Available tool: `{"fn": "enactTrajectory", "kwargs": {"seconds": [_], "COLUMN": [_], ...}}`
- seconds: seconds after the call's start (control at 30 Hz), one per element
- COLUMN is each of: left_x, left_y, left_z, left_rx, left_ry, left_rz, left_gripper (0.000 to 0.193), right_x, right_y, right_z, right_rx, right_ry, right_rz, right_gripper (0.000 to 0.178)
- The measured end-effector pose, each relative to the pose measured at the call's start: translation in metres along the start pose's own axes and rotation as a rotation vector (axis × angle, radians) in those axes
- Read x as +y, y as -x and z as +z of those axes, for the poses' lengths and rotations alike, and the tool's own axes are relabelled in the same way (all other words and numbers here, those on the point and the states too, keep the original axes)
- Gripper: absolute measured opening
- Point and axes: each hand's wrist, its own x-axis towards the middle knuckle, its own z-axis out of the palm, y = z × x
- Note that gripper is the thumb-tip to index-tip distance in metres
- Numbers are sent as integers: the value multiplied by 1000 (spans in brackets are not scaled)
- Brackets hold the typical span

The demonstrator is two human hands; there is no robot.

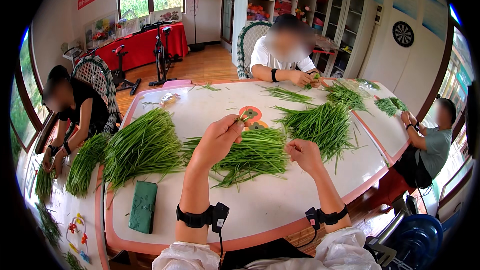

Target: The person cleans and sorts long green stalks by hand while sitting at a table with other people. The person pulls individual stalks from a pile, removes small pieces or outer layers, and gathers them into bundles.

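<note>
A wide pile of green chives [255, 152] lies on the white table in front of me. Over the pile, my left hand [220, 139] is raised with its fingers closed on a small bit of chive [243, 117] at the fingertips. My right hand [305, 155] hovers at the pile's right end, with thumb and fingers pinched together. Whatever it may hold is too small to make out. Larger heaps of chives stand to the left [142, 147] and to the far right [320, 127].
A green wallet-like case [143, 207] lies near the table's front left. Orange fruit pictures [251, 115] mark the tabletop [235, 217]. Three people sit around: left [85, 105], across [282, 52] and right [432, 145], their hands at chives. A blue plastic stool [417, 237] stands at lower right.
</note>
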Motion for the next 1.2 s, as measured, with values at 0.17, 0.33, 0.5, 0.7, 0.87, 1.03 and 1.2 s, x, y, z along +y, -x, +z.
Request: {"fn": "enactTrajectory", "kwargs": {"seconds": [0.17, 0.33, 0.5, 0.7, 0.87, 1.03, 1.2], "left_x": [2, 5, 1, 5, 0, 9, 7], "left_y": [2, 3, 3, 2, 2, 5, 5], "left_z": [1, 16, 22, 17, 9, 3, 2], "left_rx": [-19, -21, -133, -117, -133, -132, -125], "left_ry": [7, -83, -80, 27, 14, 164, 256], "left_rz": [53, 84, 10, -22, -51, -95, -93], "left_gripper": [23, 23, 20, 21, 22, 26, 28], "right_x": [-21, -67, -99, -111, -118, -117, -120], "right_y": [5, 15, 9, 0, -7, -14, -19], "right_z": [-1, -13, -10, -7, -1, 15, 21], "right_rx": [11, -22, 30, 128, 196, 91, 45], "right_ry": [-73, -60, -74, -85, -91, -290, -302], "right_rz": [-107, -127, -250, -394, -524, -652, -722], "right_gripper": [19, 19, 19, 20, 22, 28, 32]}}
